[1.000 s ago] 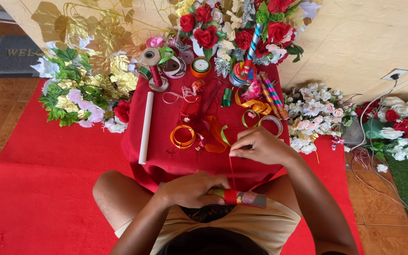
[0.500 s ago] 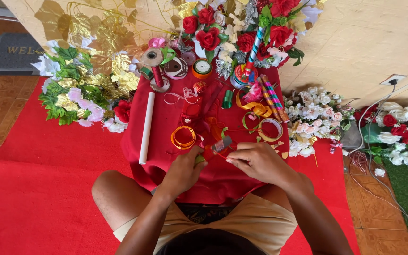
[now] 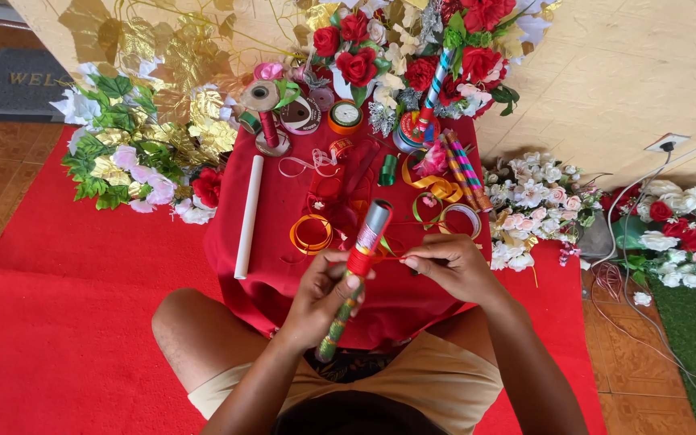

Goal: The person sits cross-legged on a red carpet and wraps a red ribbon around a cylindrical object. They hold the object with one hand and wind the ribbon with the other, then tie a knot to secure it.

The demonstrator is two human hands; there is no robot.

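big red cloth table [image 3: 283, 266] full of ribbon spools, fake flowers all around. left hand [image 3: 320, 294] is closed around a foil-wrapped stick [image 3: 358, 274], tilted up over the lap at the table edge. right hand [image 3: 449, 266] pinches a thin red ribbon [image 3: 392, 256] beside it. i'd say keep that ribbon taut and the stick steady.

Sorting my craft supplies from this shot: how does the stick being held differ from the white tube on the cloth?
The wrapped stick is patterned silver, red and green; the white tube is plain. The wrapped stick is gripped by the left hand, tilted off the cloth, with the right hand beside it; the white tube lies flat, untouched. Both are long, slim cylinders.
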